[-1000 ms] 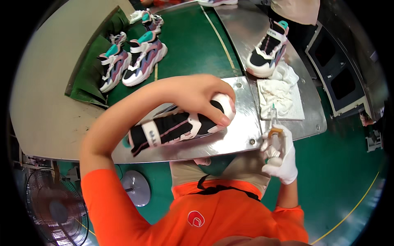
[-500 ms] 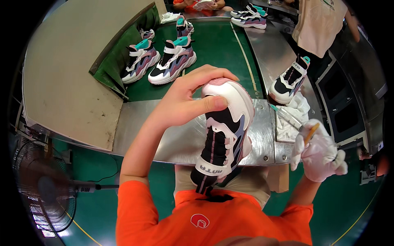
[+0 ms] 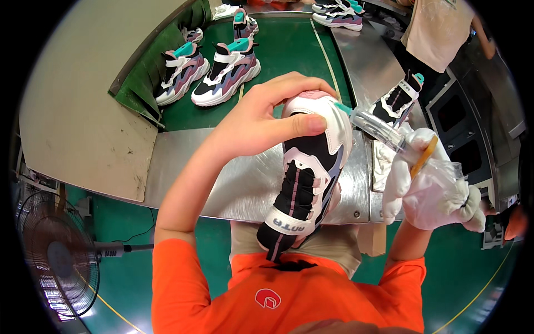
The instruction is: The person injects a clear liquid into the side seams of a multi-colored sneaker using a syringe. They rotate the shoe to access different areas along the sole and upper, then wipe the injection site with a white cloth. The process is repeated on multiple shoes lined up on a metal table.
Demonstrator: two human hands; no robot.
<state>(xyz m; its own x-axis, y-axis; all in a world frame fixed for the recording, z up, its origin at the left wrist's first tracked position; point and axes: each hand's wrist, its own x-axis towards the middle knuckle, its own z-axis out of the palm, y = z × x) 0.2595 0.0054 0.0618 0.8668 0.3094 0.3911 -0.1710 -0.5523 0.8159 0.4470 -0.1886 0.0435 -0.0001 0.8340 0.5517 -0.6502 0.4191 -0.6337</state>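
My bare left hand [image 3: 267, 117] is closed round the toe of a sneaker [image 3: 314, 150], thumb on top of the white toe cap. The shoe is white, black, blue and pink, its toe pointing away from me and its heel near my waist. In my gloved right hand [image 3: 428, 183] is a clear syringe [image 3: 378, 129] with a teal tip. That tip meets the edge of the toe cap, near where upper and sole join. A thin orange-brown stick [image 3: 424, 157] also shows between the gloved fingers.
Matching sneakers [image 3: 227, 72] stand on the green belt [image 3: 289, 55] at the far left. Another sneaker [image 3: 397, 103] is on the metal ledge at right, by a white cloth [image 3: 382, 167]. A fan [image 3: 58, 259] stands at left. A person in a beige apron [image 3: 436, 33] is at far right.
My right hand has brought the syringe up and left from above the white cloth to the shoe's toe. My left hand keeps its hold on the sneaker.
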